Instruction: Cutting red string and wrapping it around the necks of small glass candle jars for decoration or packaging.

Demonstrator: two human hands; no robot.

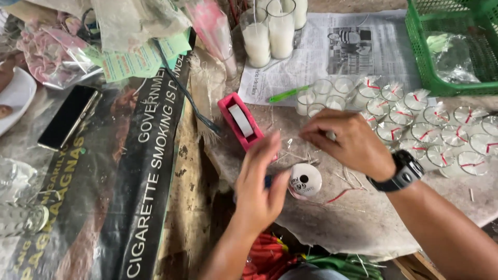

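Note:
My left hand [261, 181] hovers over the table near a pink tape dispenser [239, 121], fingers pinched together at the tips; what they hold is too small to see. My right hand [346, 141], with a black watch on the wrist, is curled over something hidden under its fingers, beside several small glass cups [326, 96] of white wax. A white spool [305, 180] with a dark hole lies between the hands, with a red strand [342, 195] trailing from it.
Many wrapped cups tied with red thread [433, 136] fill the right side. A green basket [451, 46] sits at the back right, tall wax-filled glasses [270, 33] on newspaper at the back, a green pen [288, 94], and a black phone [67, 117] at the left.

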